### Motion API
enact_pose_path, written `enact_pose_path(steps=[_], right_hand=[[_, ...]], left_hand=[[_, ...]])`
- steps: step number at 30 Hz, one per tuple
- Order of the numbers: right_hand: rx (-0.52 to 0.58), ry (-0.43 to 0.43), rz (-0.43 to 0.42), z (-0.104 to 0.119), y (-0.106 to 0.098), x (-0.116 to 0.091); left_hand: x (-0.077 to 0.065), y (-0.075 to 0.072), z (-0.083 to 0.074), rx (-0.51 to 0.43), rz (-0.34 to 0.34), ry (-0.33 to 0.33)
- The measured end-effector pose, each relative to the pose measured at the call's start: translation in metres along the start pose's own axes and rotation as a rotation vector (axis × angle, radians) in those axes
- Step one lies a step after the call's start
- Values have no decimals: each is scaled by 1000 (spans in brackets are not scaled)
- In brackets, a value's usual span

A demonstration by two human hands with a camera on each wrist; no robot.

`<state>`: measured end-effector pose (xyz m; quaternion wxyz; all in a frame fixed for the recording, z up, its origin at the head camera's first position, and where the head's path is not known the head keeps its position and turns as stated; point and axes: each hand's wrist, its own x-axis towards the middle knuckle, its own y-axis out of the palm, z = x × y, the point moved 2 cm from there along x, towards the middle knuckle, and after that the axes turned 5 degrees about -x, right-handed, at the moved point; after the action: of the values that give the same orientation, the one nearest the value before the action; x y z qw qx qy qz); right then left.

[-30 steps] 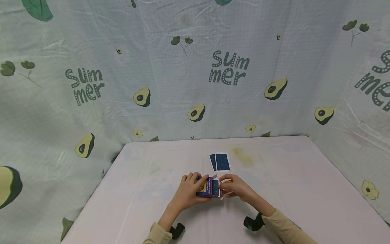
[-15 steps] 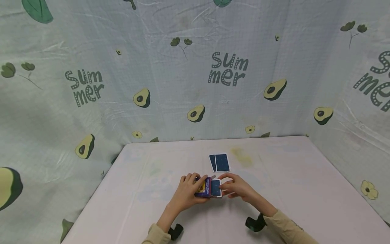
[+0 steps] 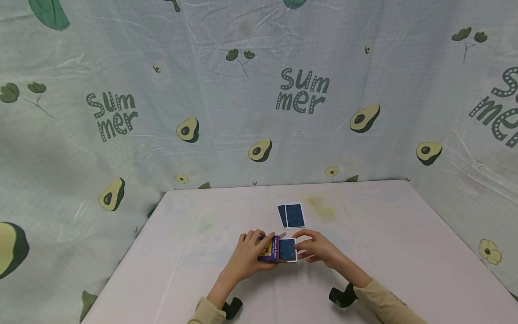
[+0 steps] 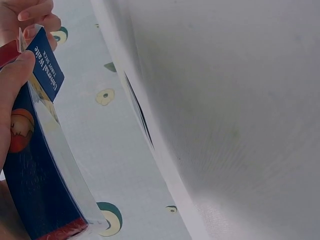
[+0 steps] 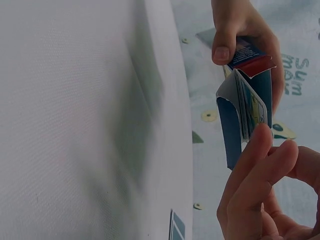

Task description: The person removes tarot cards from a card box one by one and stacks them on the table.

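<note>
My left hand (image 3: pixel 247 253) grips a blue and purple tarot deck box (image 3: pixel 270 250), its thumb across the printed face. In the left wrist view the box (image 4: pixel 40 165) shows "Universal Waite Tarot Deck" on a lifted flap (image 4: pixel 46 65). A blue-backed tarot card (image 3: pixel 288 250) with a white border sticks out of the box's right end. My right hand (image 3: pixel 317 249) pinches that card at its outer edge. In the right wrist view, more cards (image 5: pixel 245 110) stand packed inside the open end, with my fingertips (image 5: pixel 261 132) right at them.
Beyond the hands, two overlapping blue-backed cards (image 3: pixel 295 216) lie face down on the white table (image 3: pixel 202 279). A curtain (image 3: pixel 218 99) printed with avocados hangs behind and beside the table. Black wrist cameras (image 3: pixel 341 295) sit below both wrists.
My right hand has shifted slightly right, drawing the card farther out of the box. The left hand with the box has moved slightly left. The two cards on the table lie as before.
</note>
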<state>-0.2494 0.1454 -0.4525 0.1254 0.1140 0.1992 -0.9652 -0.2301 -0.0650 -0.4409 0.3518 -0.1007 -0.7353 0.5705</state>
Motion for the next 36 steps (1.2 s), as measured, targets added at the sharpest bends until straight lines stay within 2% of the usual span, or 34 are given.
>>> enact_pose_path(steps=[18, 36], right_hand=[[46, -67, 43, -3, -11, -3], [44, -22, 3, -7, -23, -3]], left_hand=[[0, 0, 3, 16, -55, 42], [1, -1, 6, 28, -61, 51]])
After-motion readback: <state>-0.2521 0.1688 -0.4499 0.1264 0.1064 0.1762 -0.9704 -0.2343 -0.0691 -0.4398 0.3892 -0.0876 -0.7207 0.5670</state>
